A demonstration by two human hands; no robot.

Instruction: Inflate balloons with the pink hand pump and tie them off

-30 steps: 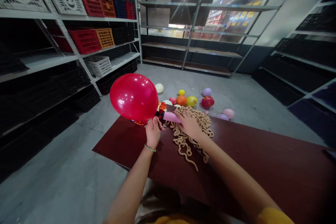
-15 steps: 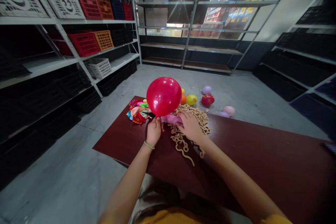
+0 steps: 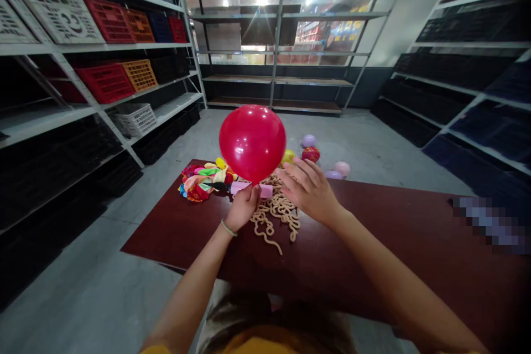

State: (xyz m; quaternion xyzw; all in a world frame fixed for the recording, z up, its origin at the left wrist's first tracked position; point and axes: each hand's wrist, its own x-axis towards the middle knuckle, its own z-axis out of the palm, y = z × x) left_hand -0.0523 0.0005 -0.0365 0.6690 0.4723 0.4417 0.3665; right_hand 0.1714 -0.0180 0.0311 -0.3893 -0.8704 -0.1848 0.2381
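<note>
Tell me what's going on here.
The person's left hand pinches a red balloon, blown up, by its neck above the brown table. The right hand is open close to it, fingers spread. A pink tube with a black end shows behind the left hand, near a tangle of tan strands. Limp balloons lie heaped at the table's left end.
</note>
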